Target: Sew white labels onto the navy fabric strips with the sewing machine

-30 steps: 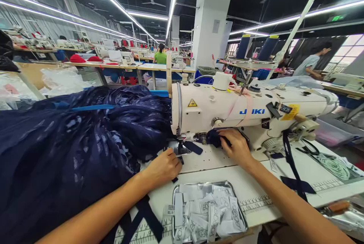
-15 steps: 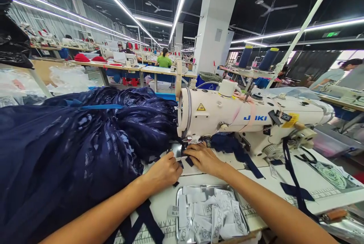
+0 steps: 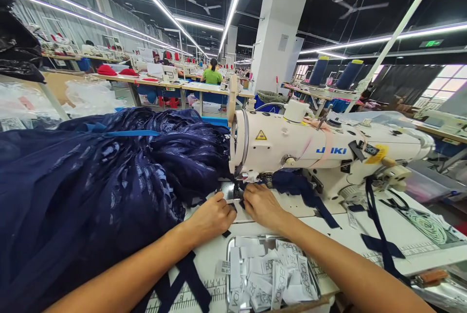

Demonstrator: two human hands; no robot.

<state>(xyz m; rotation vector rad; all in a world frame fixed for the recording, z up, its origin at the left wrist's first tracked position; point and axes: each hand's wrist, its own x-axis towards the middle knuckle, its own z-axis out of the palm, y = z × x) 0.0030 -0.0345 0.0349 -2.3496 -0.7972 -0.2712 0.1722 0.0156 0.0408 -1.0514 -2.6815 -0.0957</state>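
Note:
A white sewing machine [image 3: 277,140] stands before me, its metal plate [image 3: 226,191] under the presser foot [image 3: 238,189]. My left hand [image 3: 213,215] is closed in a pinch at the plate's front left; what it grips is hidden by the fingers. My right hand [image 3: 265,207] is curled just right of the presser foot, its fingertips on a small dark navy fabric piece [image 3: 242,204]. Navy gathered fabric [image 3: 120,182] is heaped left of the machine. More navy cloth [image 3: 297,186] lies behind my right hand, under the machine arm.
A metal tray [image 3: 228,274] of white printed labels [image 3: 272,274] sits near me. Navy strips [image 3: 191,279] cross the table's ruler marks. At right are black-handled scissors [image 3: 397,201], a pale green cord coil [image 3: 426,225] and a hanging dark strap [image 3: 375,220]. Thread cones [image 3: 348,75] stand behind.
My right hand has drawn its fingers in from a flatter reach and sits slightly right of the presser foot. My left hand stays pinched, nearly in place. The view has shifted slightly.

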